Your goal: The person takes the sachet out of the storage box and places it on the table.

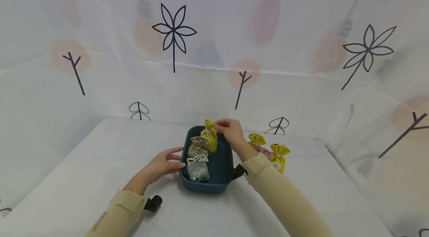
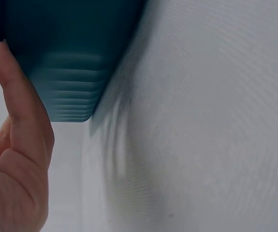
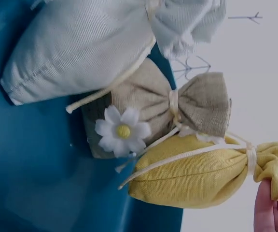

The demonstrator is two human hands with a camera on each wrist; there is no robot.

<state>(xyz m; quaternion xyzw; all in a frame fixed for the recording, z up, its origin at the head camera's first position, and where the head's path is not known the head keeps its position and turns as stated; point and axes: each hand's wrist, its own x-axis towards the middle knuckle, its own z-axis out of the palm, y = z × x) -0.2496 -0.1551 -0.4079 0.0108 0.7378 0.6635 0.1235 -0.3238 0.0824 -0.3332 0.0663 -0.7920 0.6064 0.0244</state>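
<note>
A blue bin (image 1: 220, 168) stands on the table. Along its left side lie a grey drawstring pouch (image 1: 197, 170) and a beige drawstring pouch (image 1: 197, 147) bearing a white flower (image 3: 123, 131). My right hand (image 1: 232, 132) pinches the gathered top of a yellow drawstring pouch (image 3: 187, 176) at the bin's far end, close beside the beige one. At the bin's left wall my left hand (image 1: 167, 162) spreads its fingers, with fingertips at the rim. The left wrist view has that hand (image 2: 20, 145) against the bin's outer wall (image 2: 71, 72).
Right of the bin, partly behind my right forearm, lie a yellow pouch (image 1: 257, 139), a mauve pouch (image 1: 263, 150) and another yellow pouch (image 1: 279, 155). A white table (image 1: 100, 162) carries everything. Behind it hangs a patterned white cloth (image 1: 207, 91).
</note>
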